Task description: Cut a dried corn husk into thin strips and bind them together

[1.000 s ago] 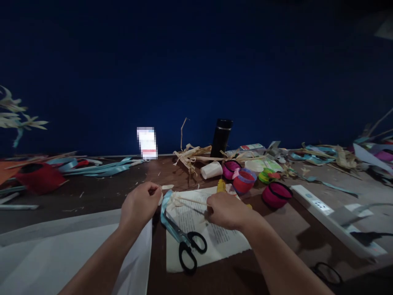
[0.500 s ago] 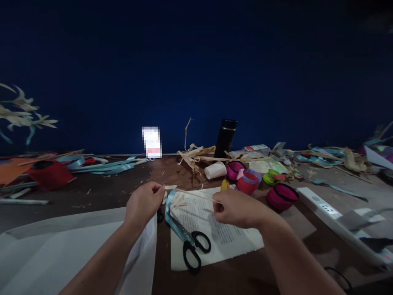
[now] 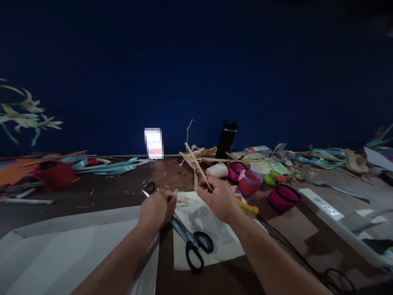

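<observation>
My right hand (image 3: 218, 199) is over the printed sheet (image 3: 184, 260), fingers closed on a narrow pale dried strip (image 3: 196, 161) that slants up and left. Lower and to the left, my left hand (image 3: 157, 209) is closed beside light blue ribbon (image 3: 178, 228) and a pale crumpled scrap (image 3: 183, 199). What its fingers grip is hidden. Black-handled scissors (image 3: 190, 238) lie on the sheet, partly over the ribbon. A pointed metal tip (image 3: 145, 192) shows behind my left hand, near a black ring (image 3: 150, 187).
A white sheet (image 3: 76, 250) covers the near left. Behind the hands are dried husk strips (image 3: 199, 153), a black bottle (image 3: 227, 139), a white cup (image 3: 216, 170) and several coloured tubs (image 3: 284, 198). A yellow-handled tool (image 3: 248, 209) and a power strip (image 3: 334, 217) lie rightward.
The strip stretched between both hands is now raised in my right hand, which has turned upward and left. My left hand has moved right and down, toward the ribbon.
</observation>
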Motion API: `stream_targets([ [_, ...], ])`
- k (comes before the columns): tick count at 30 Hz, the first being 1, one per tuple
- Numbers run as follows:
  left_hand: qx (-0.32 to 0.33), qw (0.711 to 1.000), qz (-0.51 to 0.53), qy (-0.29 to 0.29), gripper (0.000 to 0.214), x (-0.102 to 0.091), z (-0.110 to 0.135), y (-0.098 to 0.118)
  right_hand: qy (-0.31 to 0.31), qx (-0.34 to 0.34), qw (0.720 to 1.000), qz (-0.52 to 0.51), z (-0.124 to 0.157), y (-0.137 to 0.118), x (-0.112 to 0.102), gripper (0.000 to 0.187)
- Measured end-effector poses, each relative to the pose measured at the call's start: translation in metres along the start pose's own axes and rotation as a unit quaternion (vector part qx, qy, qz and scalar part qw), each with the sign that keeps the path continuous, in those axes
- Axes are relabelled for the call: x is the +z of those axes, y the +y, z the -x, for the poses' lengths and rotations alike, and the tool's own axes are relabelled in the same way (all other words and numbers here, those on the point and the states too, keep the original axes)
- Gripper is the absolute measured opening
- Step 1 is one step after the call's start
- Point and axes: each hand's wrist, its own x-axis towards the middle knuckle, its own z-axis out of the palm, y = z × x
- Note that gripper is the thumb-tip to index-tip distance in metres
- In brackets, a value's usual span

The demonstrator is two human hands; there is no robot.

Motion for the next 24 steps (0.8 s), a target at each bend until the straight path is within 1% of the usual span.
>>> stream_targets([
  [3, 0.01, 1.0, -0.012, -0.011, 0.028, 0.001, -0.001, -0.001, -0.003, 0.039, 0.996, -0.086, 0.001, 0.015, 0.012, 0.016],
  [7, 0.024, 1.0, -0.003, 0.015, 0.024, 0.0, -0.002, -0.002, -0.022, 0.105, 0.976, -0.187, 0.003, 0.03, 0.023, 0.018],
  [10, 0.044, 0.996, 0.044, 0.057, 0.023, -0.003, 0.0, 0.0, -0.042, 0.146, 0.957, -0.245, 0.004, 0.032, 0.027, 0.018],
  [12, 0.058, 0.99, 0.104, 0.078, 0.023, -0.006, 0.003, 0.003, -0.054, 0.164, 0.949, -0.264, 0.005, 0.032, 0.029, 0.019],
  [13, 0.063, 0.985, 0.142, 0.078, 0.023, -0.007, 0.004, 0.006, -0.059, 0.169, 0.946, -0.269, 0.005, 0.031, 0.029, 0.019],
  [15, 0.063, 0.971, 0.223, 0.054, 0.024, -0.006, 0.007, 0.011, -0.065, 0.17, 0.945, -0.273, 0.006, 0.031, 0.029, 0.018],
  [19, 0.017, 0.937, 0.346, -0.049, 0.032, -0.001, 0.009, 0.019, -0.069, 0.159, 0.948, -0.268, 0.007, 0.032, 0.031, 0.018],
  [20, 0.004, 0.928, 0.367, -0.065, 0.033, 0.001, 0.01, 0.02, -0.068, 0.159, 0.948, -0.267, 0.007, 0.033, 0.031, 0.018],
  [22, -0.017, 0.914, 0.398, -0.075, 0.032, 0.002, 0.011, 0.021, -0.067, 0.16, 0.95, -0.261, 0.007, 0.032, 0.032, 0.018],
  [24, -0.036, 0.907, 0.415, -0.066, 0.028, 0.002, 0.012, 0.023, -0.072, 0.158, 0.952, -0.253, 0.008, 0.032, 0.031, 0.018],
])
